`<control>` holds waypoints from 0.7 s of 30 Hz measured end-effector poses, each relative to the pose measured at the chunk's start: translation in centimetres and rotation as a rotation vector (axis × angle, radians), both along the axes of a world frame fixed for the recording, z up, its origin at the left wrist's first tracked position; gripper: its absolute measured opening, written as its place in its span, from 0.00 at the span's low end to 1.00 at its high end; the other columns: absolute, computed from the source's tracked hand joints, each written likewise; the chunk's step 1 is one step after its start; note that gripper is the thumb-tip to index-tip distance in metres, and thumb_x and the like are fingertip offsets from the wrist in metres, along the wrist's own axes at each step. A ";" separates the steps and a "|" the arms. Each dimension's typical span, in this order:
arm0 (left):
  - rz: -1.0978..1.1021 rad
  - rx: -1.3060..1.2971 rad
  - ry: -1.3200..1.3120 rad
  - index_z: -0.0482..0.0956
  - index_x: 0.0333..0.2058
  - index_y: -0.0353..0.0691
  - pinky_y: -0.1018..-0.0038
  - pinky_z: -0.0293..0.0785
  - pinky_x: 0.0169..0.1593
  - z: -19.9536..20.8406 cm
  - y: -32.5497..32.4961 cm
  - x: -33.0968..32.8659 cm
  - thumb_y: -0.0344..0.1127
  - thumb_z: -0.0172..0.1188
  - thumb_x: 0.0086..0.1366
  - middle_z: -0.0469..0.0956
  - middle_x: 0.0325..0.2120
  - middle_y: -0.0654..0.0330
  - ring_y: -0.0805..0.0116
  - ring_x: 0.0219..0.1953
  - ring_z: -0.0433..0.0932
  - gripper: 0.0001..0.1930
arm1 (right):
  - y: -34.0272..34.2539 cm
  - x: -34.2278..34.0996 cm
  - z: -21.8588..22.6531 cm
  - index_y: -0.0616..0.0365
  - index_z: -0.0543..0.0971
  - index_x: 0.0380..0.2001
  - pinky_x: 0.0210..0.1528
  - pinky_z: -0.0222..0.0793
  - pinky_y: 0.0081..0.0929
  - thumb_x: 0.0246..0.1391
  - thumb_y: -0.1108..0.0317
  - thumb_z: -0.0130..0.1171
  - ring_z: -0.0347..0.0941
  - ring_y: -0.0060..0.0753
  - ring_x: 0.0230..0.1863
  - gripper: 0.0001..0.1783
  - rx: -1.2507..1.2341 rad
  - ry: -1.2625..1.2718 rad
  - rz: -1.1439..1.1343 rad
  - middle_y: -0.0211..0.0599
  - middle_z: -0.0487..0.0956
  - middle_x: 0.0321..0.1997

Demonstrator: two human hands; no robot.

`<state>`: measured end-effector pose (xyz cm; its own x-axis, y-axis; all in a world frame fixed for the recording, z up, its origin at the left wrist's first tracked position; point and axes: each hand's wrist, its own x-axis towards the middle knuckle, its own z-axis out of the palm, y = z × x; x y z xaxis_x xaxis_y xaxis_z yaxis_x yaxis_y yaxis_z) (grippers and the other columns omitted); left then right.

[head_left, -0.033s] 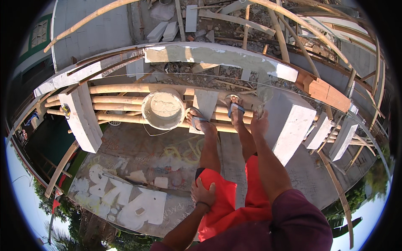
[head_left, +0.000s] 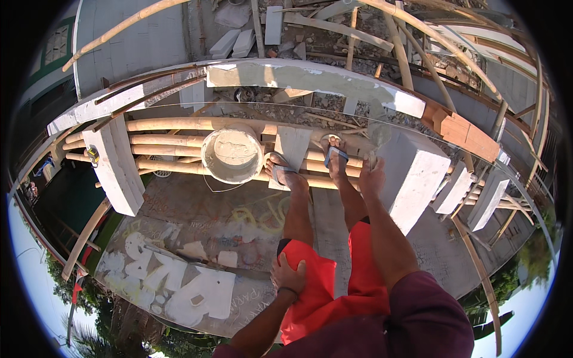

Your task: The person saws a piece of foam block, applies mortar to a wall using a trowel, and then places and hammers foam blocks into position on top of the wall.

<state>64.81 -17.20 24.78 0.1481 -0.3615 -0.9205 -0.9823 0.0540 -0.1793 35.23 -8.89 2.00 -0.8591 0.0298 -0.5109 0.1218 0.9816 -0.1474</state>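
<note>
I stand in flip-flops on bamboo scaffold poles (head_left: 179, 143) beside a block wall. My right hand (head_left: 372, 177) reaches down past my right knee and grips a trowel (head_left: 379, 132), whose grey blade points at the wall's mortar-covered top (head_left: 310, 76). My left hand (head_left: 288, 275) rests flat on my left thigh, on the red shorts, and holds nothing. A round bucket of grey mortar (head_left: 233, 155) sits on the poles just left of my left foot.
A large white block (head_left: 415, 173) lies right of my feet and another (head_left: 113, 164) at the left end of the poles. Smaller blocks (head_left: 489, 200) lie further right. Far below are a painted concrete slab (head_left: 197, 286), rubble and bamboo braces.
</note>
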 end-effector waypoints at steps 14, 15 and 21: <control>0.113 0.023 -0.032 0.61 0.67 0.39 0.49 0.57 0.68 0.3 0.7 -0.4 0.58 0.61 0.60 0.59 0.65 0.37 0.37 0.66 0.60 0.43 | -12.5 2.9 -1.6 0.60 0.74 0.47 0.42 0.70 0.51 0.65 0.50 0.55 0.79 0.64 0.42 0.22 -0.507 -0.211 0.204 0.60 0.81 0.37; 0.120 0.027 -0.025 0.60 0.68 0.39 0.49 0.56 0.68 0.2 0.9 -0.4 0.58 0.60 0.60 0.59 0.66 0.37 0.37 0.66 0.60 0.43 | -13.9 3.2 -3.1 0.60 0.74 0.47 0.42 0.70 0.51 0.66 0.49 0.55 0.78 0.64 0.43 0.22 -0.585 -0.301 0.179 0.61 0.81 0.38; 0.163 0.033 0.017 0.60 0.68 0.38 0.49 0.55 0.69 -0.3 1.9 0.3 0.59 0.60 0.60 0.57 0.66 0.36 0.37 0.66 0.59 0.43 | -14.8 5.5 -6.6 0.58 0.73 0.56 0.49 0.71 0.46 0.67 0.46 0.52 0.78 0.62 0.43 0.28 -0.235 -0.277 0.346 0.56 0.82 0.40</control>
<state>65.08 -15.29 24.52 0.1861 -0.3034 -0.9345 -0.9815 -0.1007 -0.1628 40.75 -23.72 -4.57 -0.6293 -0.3760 -0.6801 -0.1391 0.9155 -0.3775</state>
